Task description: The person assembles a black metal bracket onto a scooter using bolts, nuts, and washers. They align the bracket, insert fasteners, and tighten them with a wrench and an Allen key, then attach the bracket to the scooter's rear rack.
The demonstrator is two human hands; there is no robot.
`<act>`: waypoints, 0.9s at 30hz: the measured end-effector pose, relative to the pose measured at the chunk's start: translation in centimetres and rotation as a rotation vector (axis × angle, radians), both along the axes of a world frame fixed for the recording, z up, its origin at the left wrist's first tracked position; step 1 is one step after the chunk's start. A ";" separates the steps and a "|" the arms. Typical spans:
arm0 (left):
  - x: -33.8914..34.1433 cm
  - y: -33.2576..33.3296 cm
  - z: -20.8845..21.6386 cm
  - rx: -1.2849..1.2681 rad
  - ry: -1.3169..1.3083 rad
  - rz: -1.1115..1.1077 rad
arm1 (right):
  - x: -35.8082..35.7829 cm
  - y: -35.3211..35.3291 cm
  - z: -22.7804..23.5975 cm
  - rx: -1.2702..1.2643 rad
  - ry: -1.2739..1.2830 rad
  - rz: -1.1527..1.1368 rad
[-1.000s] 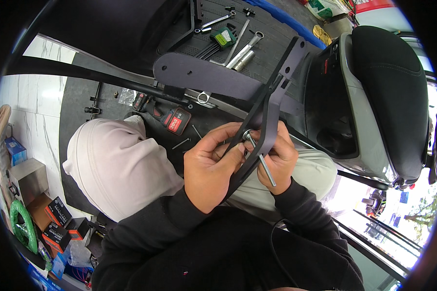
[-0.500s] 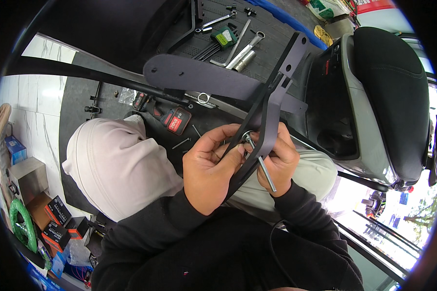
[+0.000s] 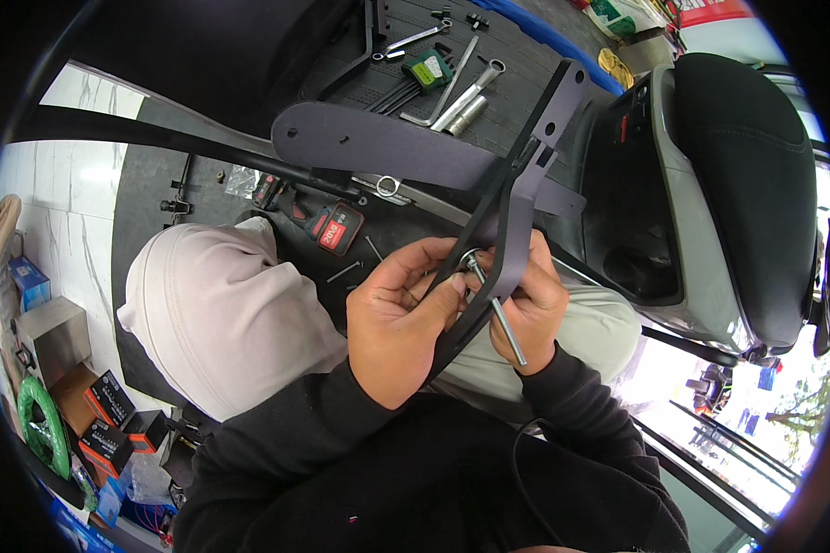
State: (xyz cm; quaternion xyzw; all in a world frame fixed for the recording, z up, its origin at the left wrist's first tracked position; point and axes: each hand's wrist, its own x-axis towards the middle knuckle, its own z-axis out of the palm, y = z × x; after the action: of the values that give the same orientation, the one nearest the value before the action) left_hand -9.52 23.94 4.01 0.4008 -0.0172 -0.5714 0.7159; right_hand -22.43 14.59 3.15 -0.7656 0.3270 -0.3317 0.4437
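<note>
A black metal bracket [image 3: 518, 207] with two arms stands tilted in front of me. My left hand [image 3: 392, 323] is closed round its left arm, thumb tip beside a silver washer or nut [image 3: 470, 259] between the arms. A long silver bolt [image 3: 507, 332] slants from there across the right arm's edge, its shank pointing down toward me. My right hand [image 3: 537, 309] is closed at the right arm, next to the bolt; its fingertips are partly hidden behind the metal. A flat dark plate [image 3: 387, 147] reaches left behind the bracket.
On the dark footboard [image 3: 516, 101] lie wrenches [image 3: 470, 95], a socket [image 3: 466, 116] and a green hex-key holder [image 3: 428, 70]. A scooter seat [image 3: 738, 129] rises at right. A red-and-black power tool [image 3: 327, 226] and loose bolts [image 3: 344, 272] are on the floor mat. Boxes [image 3: 111, 405] stand at lower left.
</note>
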 end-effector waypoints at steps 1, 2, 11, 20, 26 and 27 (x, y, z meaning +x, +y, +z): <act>0.1 0.0 0.0 -0.004 0.007 0.001 | -0.2 0.0 -0.1 -0.002 0.029 0.003; 0.1 0.0 0.0 -0.009 0.010 0.003 | -0.4 -0.1 -0.4 0.003 -0.021 0.026; 0.3 0.2 0.0 -0.015 0.003 0.033 | -0.8 -0.1 -1.3 -0.022 -0.043 0.078; 0.4 0.2 -0.1 -0.004 -0.035 0.021 | -0.9 -0.2 -0.9 0.034 -0.069 0.073; 0.3 0.2 0.0 -0.007 -0.034 0.038 | -1.0 -0.3 -0.8 -0.044 -0.016 0.179; 0.3 0.2 0.0 0.008 -0.035 0.031 | -1.0 -0.3 -0.7 0.009 -0.082 0.164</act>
State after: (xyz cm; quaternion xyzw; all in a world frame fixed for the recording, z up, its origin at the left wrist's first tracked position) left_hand -9.23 24.19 3.98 0.4137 -0.0212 -0.5534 0.7226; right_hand -23.47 14.26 2.48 -0.7736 0.2461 -0.3237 0.4860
